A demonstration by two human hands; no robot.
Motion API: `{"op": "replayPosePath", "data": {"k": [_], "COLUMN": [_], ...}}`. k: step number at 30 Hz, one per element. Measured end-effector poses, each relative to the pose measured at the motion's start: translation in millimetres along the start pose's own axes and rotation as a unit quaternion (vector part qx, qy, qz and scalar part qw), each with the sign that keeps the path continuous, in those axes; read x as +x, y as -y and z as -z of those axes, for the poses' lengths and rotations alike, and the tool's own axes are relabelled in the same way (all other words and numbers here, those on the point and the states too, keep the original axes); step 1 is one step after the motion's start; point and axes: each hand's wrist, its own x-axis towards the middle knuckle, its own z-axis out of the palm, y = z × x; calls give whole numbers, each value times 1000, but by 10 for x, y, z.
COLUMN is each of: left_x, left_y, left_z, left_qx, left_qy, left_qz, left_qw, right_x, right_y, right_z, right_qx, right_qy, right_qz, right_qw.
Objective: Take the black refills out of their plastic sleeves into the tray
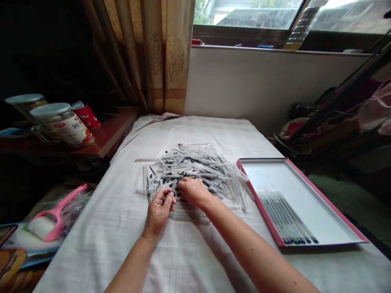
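Note:
A loose heap of clear plastic pen parts (198, 158), mostly tubes with small black caps and thin dark sticks among them, lies in the middle of the cloth. At its front edge, my left hand (160, 205) pinches a clear pen tube (174, 186) between thumb and fingers, the tube's end poking up. My right hand (194, 191) is just beside it, palm down, its curled fingertips in the heap near some black pieces. Whatever those fingers hold is hidden. Several clear tubes (189, 213) lie side by side in front of the heap.
Right of the heap sits a shallow pink-edged box (324, 183) holding a row of clear pens (284, 219) with black ends. White cloth (122, 228) covers the table. On the left are a side table with jars (65, 124) and a pink lint roller (58, 215).

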Motion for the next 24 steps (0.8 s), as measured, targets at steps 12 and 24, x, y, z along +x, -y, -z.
{"op": "replayPosePath", "data": {"k": [12, 24], "left_x": [-81, -169], "left_y": [67, 72], "left_z": [-7, -85], "left_qx": [218, 304], "left_qy": [42, 104], "left_qz": [-182, -311], "left_qw": [958, 895], "right_x": [-492, -764], "right_y": [-266, -241], "right_z": [-206, -285], "right_qx": [677, 804], "right_qy": [-186, -183], "right_qz": [-146, -193], "right_qw": [697, 531]}}
